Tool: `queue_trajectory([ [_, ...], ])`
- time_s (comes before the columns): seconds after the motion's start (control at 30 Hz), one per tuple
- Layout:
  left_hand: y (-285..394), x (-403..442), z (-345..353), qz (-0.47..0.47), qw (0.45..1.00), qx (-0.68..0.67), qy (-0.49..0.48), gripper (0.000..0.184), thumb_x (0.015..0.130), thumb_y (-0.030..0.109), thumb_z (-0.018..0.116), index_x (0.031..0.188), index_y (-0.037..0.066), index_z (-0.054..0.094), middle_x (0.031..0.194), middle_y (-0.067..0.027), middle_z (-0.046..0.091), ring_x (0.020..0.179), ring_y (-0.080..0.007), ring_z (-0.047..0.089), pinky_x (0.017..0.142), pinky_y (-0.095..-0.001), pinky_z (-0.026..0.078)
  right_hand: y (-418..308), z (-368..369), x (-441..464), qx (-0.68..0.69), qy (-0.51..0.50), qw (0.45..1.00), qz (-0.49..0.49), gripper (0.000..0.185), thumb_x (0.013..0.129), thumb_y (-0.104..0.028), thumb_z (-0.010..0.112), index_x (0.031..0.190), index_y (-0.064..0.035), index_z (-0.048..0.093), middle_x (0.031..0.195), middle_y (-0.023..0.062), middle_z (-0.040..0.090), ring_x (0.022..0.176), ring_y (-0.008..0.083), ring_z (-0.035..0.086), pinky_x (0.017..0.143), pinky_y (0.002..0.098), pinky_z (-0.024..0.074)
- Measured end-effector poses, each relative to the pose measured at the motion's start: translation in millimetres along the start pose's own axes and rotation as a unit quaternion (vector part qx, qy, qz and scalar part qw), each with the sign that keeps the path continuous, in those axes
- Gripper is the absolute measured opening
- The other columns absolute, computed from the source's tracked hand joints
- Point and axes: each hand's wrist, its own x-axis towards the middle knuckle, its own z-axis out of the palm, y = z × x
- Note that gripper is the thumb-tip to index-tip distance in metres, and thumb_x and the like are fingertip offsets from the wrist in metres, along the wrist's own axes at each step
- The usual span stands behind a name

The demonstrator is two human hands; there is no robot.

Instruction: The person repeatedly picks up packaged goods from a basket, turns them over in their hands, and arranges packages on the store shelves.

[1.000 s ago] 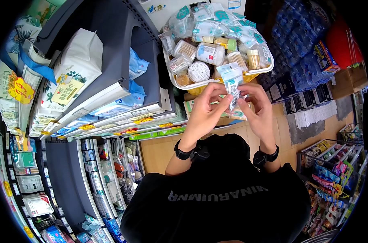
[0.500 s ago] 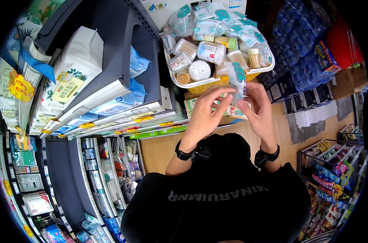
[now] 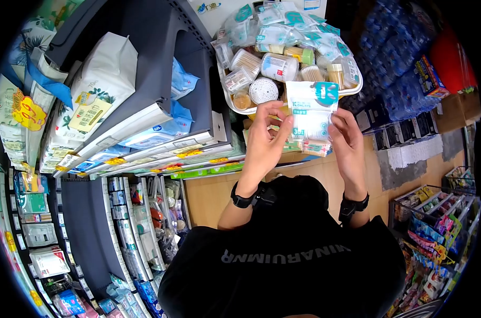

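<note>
Between my two hands is a flat clear plastic packet (image 3: 311, 108) with a white and teal header and white contents I cannot make out. My left hand (image 3: 269, 135) pinches its left edge, while the fingers of my right hand (image 3: 346, 140) close on the right edge. The packet faces up and hides part of the basket (image 3: 239, 111) behind it. That basket is heaped with similar teal-marked packets (image 3: 275, 34), a white-labelled tub (image 3: 279, 67), a round white perforated lid (image 3: 263, 91) and jars of toothpicks (image 3: 335, 76).
Grey shelving (image 3: 163, 63) with tissue packs (image 3: 100, 90) stands close on the left. Below the packet are small boxes (image 3: 314, 148). Wrapped blue bottles (image 3: 391, 63) are stacked at the right, above a wire rack of snacks (image 3: 431, 212).
The packet has turned from nearly edge-on to flat, so its printed front now shows. My hands have spread slightly apart around it, and the view has shifted a little.
</note>
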Motion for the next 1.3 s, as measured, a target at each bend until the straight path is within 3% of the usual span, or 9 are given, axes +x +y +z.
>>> queue_trajectory([
  [0.2,-1.1,-0.7,-9.1,-0.085,0.994,-0.042,-0.054,0.021,0.099,0.017,0.065,0.11,0.0,0.062,0.093,-0.0025,0.063,0.081,-0.0063,0.057,0.067,-0.0224,0.048,3.2,1.7,1.3,0.049,-0.006,0.998,0.03,0.032,0.098,-0.004,0.059,0.129,-0.0013,0.052,0.111,0.0074,0.068,0.098,0.008,0.059,0.087,0.0238,0.0472],
  [0.27,-7.0,-2.8,-8.3,-0.017,0.998,-0.049,-0.039,0.02,0.101,0.017,0.063,0.107,-0.002,0.064,0.091,-0.0019,0.065,0.078,-0.005,0.057,0.065,-0.0223,0.048,3.8,1.5,-0.3,0.051,-0.012,0.998,0.037,0.031,0.099,-0.004,0.059,0.129,-0.0011,0.052,0.111,0.0078,0.068,0.098,0.0079,0.059,0.087,0.0235,0.0472],
  [0.97,18.9,-61.4,-61.3,-0.027,0.987,-0.142,-0.069,0.02,0.1,0.016,0.064,0.108,-0.003,0.062,0.088,-0.0027,0.066,0.075,-0.0064,0.06,0.063,-0.0236,0.052,-18.2,47.5,-52.5,0.007,-0.05,0.999,0.009,0.034,0.098,-0.003,0.06,0.131,0.0007,0.052,0.11,0.0129,0.07,0.098,0.0096,0.061,0.086,0.0236,0.0477],
  [1.13,35.7,-100.0,-96.5,-0.038,0.99,-0.138,-0.011,0.019,0.099,0.015,0.064,0.108,-0.002,0.062,0.088,-0.0024,0.066,0.075,-0.0063,0.06,0.064,-0.0233,0.052,-20.6,86.1,-69.0,-0.046,-0.071,0.996,-0.008,0.035,0.097,-0.002,0.061,0.131,0.0006,0.053,0.109,0.0104,0.069,0.099,0.0092,0.061,0.086,0.0234,0.0475],
  [1.3,42.5,-144.8,-141.6,-0.031,0.992,-0.112,0.049,0.019,0.099,0.014,0.064,0.108,-0.002,0.063,0.085,-0.002,0.066,0.073,-0.006,0.06,0.062,-0.0231,0.052,-12.8,128.0,-84.9,-0.014,-0.149,0.989,0.021,0.036,0.097,0.0,0.06,0.132,0.0012,0.052,0.109,0.0101,0.069,0.099,0.0095,0.061,0.086,0.0235,0.0478],
])
